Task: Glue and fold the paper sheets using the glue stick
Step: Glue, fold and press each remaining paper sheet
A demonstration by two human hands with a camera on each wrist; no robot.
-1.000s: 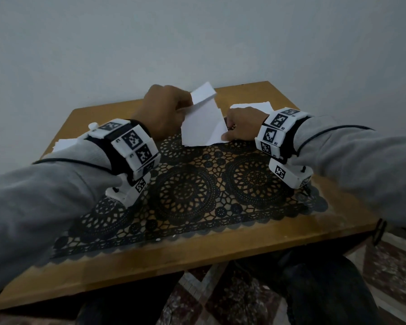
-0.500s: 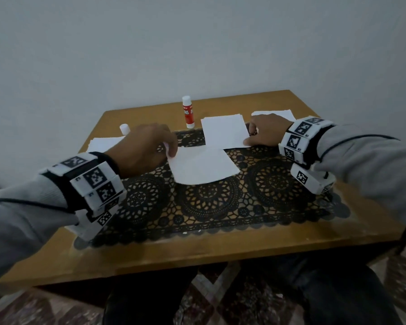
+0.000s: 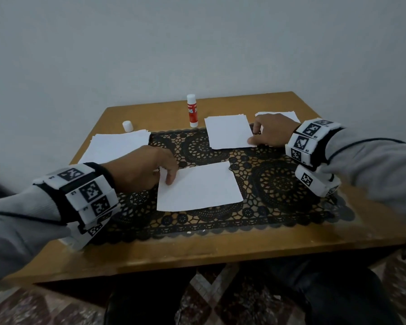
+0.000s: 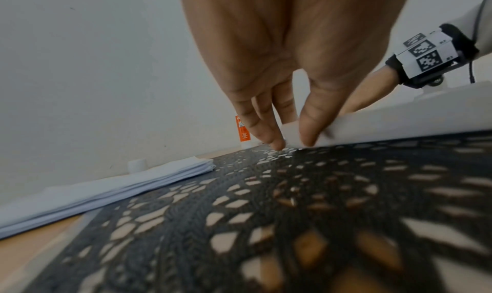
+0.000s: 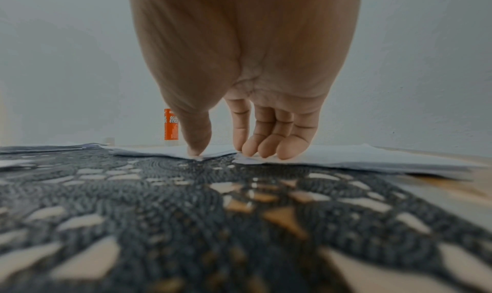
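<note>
Head view: left hand (image 3: 148, 167) pinches the left corner of a paper sheet (image 3: 199, 187) mid-table on the lace mat (image 3: 279, 198); right hand (image 3: 273, 130), fingers relaxed, touches a folded sheet (image 3: 227, 131) nearer the far edge, where the glue stick (image 3: 192, 111) stands upright, uncapped

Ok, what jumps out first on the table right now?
A white sheet lies mid-mat on the black lace mat, its left corner pinched by the left hand. The right hand presses a smaller stack behind it, while the uncapped glue stick stands upright at the back.
</note>
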